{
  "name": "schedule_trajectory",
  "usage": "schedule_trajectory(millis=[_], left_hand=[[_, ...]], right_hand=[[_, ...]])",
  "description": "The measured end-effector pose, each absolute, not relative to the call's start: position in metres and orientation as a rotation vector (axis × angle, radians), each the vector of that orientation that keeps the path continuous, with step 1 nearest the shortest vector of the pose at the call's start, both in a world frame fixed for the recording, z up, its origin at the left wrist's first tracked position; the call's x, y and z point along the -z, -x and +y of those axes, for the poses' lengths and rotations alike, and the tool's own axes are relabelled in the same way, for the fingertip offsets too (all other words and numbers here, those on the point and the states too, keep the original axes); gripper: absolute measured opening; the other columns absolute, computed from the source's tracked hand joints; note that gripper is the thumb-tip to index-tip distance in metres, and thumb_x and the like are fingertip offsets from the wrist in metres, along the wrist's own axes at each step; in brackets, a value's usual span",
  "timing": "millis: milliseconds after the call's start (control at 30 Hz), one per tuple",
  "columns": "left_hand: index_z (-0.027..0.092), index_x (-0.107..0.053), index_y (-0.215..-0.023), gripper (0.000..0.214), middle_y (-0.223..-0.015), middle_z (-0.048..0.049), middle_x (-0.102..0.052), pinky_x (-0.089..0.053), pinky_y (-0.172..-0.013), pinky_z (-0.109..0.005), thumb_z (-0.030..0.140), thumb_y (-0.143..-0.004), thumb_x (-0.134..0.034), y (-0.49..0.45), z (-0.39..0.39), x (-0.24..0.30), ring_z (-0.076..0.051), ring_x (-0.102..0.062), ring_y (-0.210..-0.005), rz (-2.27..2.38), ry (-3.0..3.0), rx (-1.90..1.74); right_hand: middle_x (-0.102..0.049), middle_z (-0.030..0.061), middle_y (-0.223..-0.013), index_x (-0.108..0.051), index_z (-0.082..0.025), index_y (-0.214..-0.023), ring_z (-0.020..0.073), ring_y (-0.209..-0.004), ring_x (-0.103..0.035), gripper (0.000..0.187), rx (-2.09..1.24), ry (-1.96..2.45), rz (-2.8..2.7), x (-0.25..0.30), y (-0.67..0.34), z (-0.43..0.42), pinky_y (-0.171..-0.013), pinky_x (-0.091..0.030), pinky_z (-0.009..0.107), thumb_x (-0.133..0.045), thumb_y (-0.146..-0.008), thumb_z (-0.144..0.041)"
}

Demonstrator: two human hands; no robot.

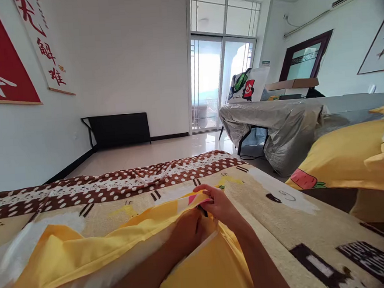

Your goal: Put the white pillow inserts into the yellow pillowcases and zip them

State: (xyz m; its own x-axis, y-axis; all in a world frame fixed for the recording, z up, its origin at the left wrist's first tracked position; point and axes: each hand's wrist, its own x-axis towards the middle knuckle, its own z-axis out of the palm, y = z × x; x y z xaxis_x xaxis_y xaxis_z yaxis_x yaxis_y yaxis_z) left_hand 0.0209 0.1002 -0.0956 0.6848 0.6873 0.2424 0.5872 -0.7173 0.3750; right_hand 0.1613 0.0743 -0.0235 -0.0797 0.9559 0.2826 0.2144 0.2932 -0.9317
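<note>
A yellow fabric cover lies over a bed in front of me. My right hand pinches the cover's edge where a pink patch shows, fingers closed on the cloth. My left hand reaches inside the cover's opening, under the same edge; its fingers are partly hidden in shadow and seem curled on the fabric. Beneath the cover lies a beige patterned blanket with a brown polka-dot border.
A yellow pillow with a carrot print sits at the right. Behind it stands a table under a grey cover with boxes on top. A black folded table leans on the far wall beside glass balcony doors.
</note>
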Motion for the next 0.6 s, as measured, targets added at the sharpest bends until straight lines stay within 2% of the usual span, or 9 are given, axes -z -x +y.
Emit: schedule_trajectory(millis=[67,133,200,267,333,400,500,600], left_hand=[[0.012,-0.054,-0.111,0.031,-0.116,-0.0155,-0.059,-0.044,-0.091,-0.042,0.014,-0.085,-0.037,-0.024,0.099,0.092,-0.025,-0.055,-0.107,0.996,-2.659,-0.619],[0.013,-0.047,-0.125,0.045,-0.133,-0.0151,-0.049,-0.038,-0.101,-0.044,0.012,-0.08,-0.042,-0.026,0.1,0.091,-0.027,-0.047,-0.121,0.969,-2.709,-0.639],[0.015,-0.034,-0.139,0.059,-0.14,-0.013,-0.044,-0.038,-0.102,-0.042,0.014,-0.08,-0.044,-0.027,0.102,0.093,-0.026,-0.046,-0.123,0.991,-2.764,-0.59],[0.017,-0.032,-0.141,0.062,-0.136,-0.0115,-0.048,-0.039,-0.101,-0.041,0.017,-0.08,-0.046,-0.026,0.104,0.096,-0.025,-0.048,-0.121,1.01,-2.812,-0.481],[0.016,-0.045,-0.132,0.053,-0.124,-0.012,-0.057,-0.041,-0.098,-0.043,0.02,-0.08,-0.047,-0.025,0.106,0.099,-0.027,-0.052,-0.115,1.003,-2.833,-0.38],[0.013,-0.06,-0.113,0.037,-0.108,-0.0136,-0.063,-0.043,-0.093,-0.044,0.02,-0.079,-0.047,-0.024,0.106,0.099,-0.029,-0.056,-0.106,1.013,-2.83,-0.346],[0.011,-0.065,-0.09,0.023,-0.097,-0.0152,-0.065,-0.046,-0.088,-0.042,0.018,-0.078,-0.046,-0.026,0.102,0.093,-0.028,-0.059,-0.098,1.043,-2.786,-0.348],[0.014,-0.064,-0.088,0.022,-0.094,-0.0134,-0.067,-0.048,-0.084,-0.041,0.022,-0.081,-0.045,-0.026,0.099,0.086,-0.027,-0.061,-0.094,1.088,-2.67,-0.402]], right_hand=[[-0.054,-0.0044,-0.065,-0.058,-0.018,-0.102,0.0098,-0.057,-0.046,0.039,-0.752,1.178,-1.596,0.019,-0.163,0.071,-0.053,-0.033,0.02,-0.049,-0.064,-0.017],[-0.047,-0.0057,-0.058,-0.062,-0.018,-0.099,0.01,-0.055,-0.043,0.039,-0.517,1.313,-1.633,0.017,-0.164,0.069,-0.054,-0.031,0.021,-0.048,-0.063,-0.012],[-0.046,-0.005,-0.056,-0.064,-0.017,-0.099,0.0108,-0.056,-0.043,0.042,-0.269,1.483,-1.621,0.016,-0.164,0.069,-0.056,-0.031,0.021,-0.047,-0.061,-0.006],[-0.055,-0.0013,-0.064,-0.064,-0.016,-0.102,0.0124,-0.061,-0.049,0.048,-0.066,1.657,-1.606,0.014,-0.161,0.067,-0.058,-0.031,0.022,-0.044,-0.061,-0.001],[-0.062,0.0045,-0.08,-0.064,-0.016,-0.099,0.014,-0.068,-0.053,0.043,0.056,1.83,-1.592,0.013,-0.158,0.066,-0.058,-0.029,0.023,-0.045,-0.064,0.0],[-0.064,0.0079,-0.089,-0.065,-0.016,-0.09,0.0154,-0.071,-0.056,0.033,0.084,1.963,-1.58,0.011,-0.156,0.064,-0.057,-0.027,0.024,-0.046,-0.069,-0.002],[-0.067,0.007,-0.081,-0.063,-0.017,-0.083,0.0167,-0.072,-0.058,0.026,-0.038,1.922,-1.568,0.01,-0.156,0.064,-0.057,-0.028,0.024,-0.046,-0.07,-0.002],[-0.066,0.0035,-0.073,-0.06,-0.017,-0.078,0.0162,-0.071,-0.059,0.019,-0.211,1.676,-1.527,0.012,-0.157,0.067,-0.061,-0.034,0.022,-0.049,-0.068,-0.005]])
